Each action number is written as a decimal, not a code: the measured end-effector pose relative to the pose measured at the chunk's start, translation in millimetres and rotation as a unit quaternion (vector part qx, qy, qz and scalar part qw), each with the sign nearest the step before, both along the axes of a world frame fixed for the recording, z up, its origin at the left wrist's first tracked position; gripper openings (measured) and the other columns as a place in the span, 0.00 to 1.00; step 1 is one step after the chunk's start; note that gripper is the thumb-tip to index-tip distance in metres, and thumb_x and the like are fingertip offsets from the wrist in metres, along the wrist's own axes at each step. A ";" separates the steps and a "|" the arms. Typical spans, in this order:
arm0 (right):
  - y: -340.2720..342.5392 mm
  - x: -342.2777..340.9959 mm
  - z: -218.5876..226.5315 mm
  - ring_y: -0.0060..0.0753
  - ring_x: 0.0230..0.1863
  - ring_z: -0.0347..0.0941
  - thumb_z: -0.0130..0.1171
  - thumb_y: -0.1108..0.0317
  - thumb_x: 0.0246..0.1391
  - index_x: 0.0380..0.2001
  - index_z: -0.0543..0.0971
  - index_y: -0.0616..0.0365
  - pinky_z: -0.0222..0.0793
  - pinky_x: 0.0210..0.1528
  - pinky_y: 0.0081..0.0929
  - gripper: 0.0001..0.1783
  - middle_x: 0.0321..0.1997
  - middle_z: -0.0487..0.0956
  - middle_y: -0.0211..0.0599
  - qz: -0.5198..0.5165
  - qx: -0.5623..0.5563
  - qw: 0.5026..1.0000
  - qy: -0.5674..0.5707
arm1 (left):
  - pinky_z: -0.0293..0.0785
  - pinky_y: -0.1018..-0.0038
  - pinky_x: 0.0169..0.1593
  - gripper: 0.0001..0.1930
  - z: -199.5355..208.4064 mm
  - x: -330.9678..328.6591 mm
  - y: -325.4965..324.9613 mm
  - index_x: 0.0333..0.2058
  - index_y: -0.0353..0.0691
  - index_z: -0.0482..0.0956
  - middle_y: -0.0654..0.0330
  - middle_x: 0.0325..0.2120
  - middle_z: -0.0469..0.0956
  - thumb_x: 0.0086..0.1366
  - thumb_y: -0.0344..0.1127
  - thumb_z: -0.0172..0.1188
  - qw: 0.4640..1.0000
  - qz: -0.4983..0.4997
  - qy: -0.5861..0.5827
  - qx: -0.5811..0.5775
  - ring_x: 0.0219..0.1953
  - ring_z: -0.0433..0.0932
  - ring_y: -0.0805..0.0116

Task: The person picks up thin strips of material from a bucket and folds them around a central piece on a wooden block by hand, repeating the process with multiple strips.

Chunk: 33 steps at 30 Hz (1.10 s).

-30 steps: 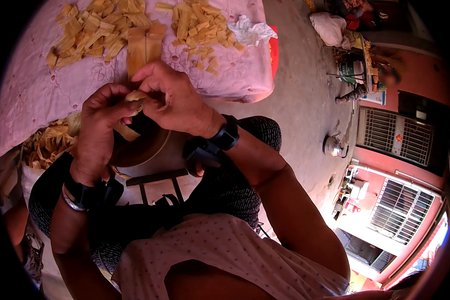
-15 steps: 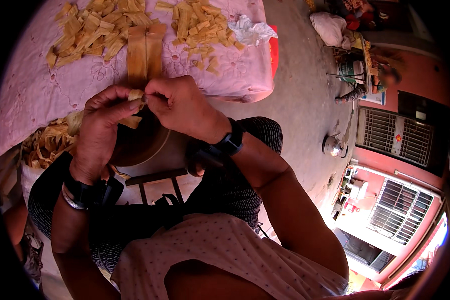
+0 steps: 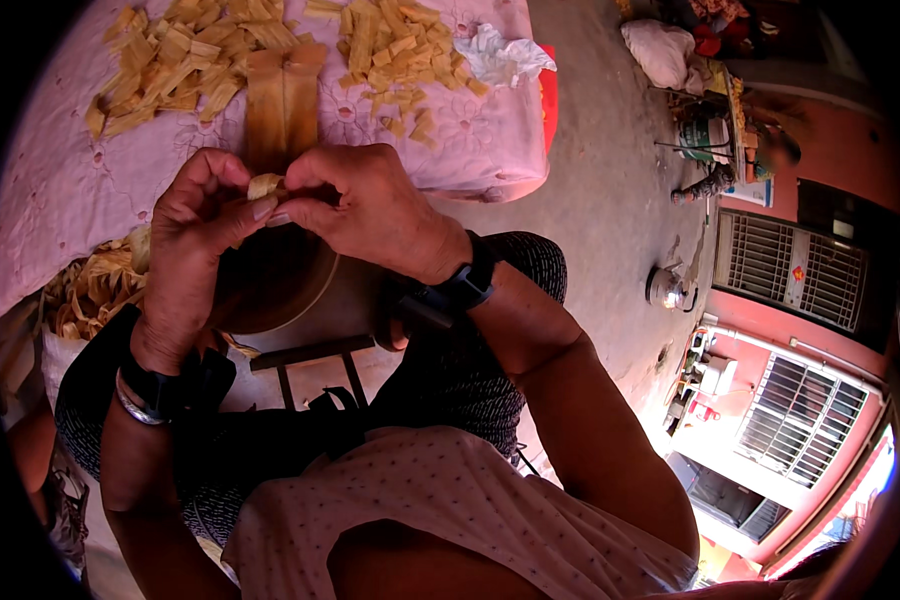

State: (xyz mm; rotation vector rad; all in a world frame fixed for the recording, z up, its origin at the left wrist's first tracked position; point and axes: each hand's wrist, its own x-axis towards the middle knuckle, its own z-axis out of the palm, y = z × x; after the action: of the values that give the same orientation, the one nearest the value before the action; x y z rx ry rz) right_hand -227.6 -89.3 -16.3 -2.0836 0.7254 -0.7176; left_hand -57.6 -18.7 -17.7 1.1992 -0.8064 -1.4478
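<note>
Above the near edge of the cloth-covered table, my left hand (image 3: 195, 225) and my right hand (image 3: 370, 215) meet at their fingertips. Between them is a pale yellow, dried leaf-like strip (image 3: 264, 186), bent into a small curl. Both hands are closed on it, thumbs pressed against fingers. Just beyond the fingers, a flat wooden board (image 3: 282, 110) with a groove down its middle lies on the pink cloth (image 3: 160, 170). Short cut strips form a pile (image 3: 185, 50) left of the board and a smaller pile (image 3: 395, 45) to its right.
Crumpled white plastic (image 3: 505, 57) lies near the table's right edge. Long loose strips (image 3: 95, 290) fill a pale sack at lower left. Below my hands is a dark round vessel or stool (image 3: 280, 285). A metal kettle (image 3: 670, 288) stands on the floor at right; a person (image 3: 775, 150) is farther back.
Both hands have shifted slightly, the left one outward and up. My right thumb now shows stretched along the strip, and the strip's loose lower end is less visible.
</note>
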 end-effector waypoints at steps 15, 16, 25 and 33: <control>8.9 1.4 -2.3 0.38 0.20 0.71 0.62 0.72 0.40 0.20 0.71 0.56 0.64 0.20 0.26 0.08 0.19 0.72 0.35 0.032 -0.125 0.992 -0.011 | 0.64 0.83 0.32 0.05 6.9 0.0 -0.9 0.27 0.38 0.71 0.67 0.21 0.69 0.57 0.33 0.54 0.994 -0.056 -0.052 0.082 0.25 0.67 0.80; 8.9 1.7 -1.1 0.40 0.21 0.71 0.61 0.71 0.40 0.20 0.70 0.56 0.65 0.21 0.30 0.09 0.19 0.72 0.36 0.033 -0.119 0.992 -0.023 | 0.63 0.83 0.30 0.06 5.2 0.0 -0.9 0.26 0.37 0.72 0.67 0.20 0.69 0.57 0.34 0.54 0.995 -0.059 -0.034 0.075 0.23 0.66 0.79; 5.5 -0.1 -0.7 0.41 0.20 0.70 0.58 0.63 0.48 0.22 0.73 0.57 0.64 0.21 0.31 0.10 0.16 0.70 0.38 0.105 -0.055 0.990 0.071 | 0.61 0.84 0.27 0.09 2.6 0.8 0.5 0.24 0.35 0.73 0.66 0.17 0.69 0.57 0.36 0.52 0.996 -0.068 0.009 0.064 0.20 0.65 0.80; 9.1 -3.0 -5.6 0.21 0.12 0.62 0.52 0.71 0.51 0.14 0.72 0.58 0.56 0.15 0.20 0.13 0.10 0.67 0.31 0.112 0.159 0.979 -0.058 | 0.62 0.83 0.32 0.12 9.7 -8.9 5.8 0.35 0.32 0.73 0.66 0.21 0.70 0.57 0.36 0.54 0.986 0.039 -0.030 0.160 0.25 0.68 0.78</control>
State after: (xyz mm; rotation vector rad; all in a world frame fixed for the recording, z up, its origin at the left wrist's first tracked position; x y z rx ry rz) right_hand -230.5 -80.2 -21.9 -1.7804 0.4944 -0.5516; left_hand -66.6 -12.9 -8.0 1.5057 -0.5707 -1.5205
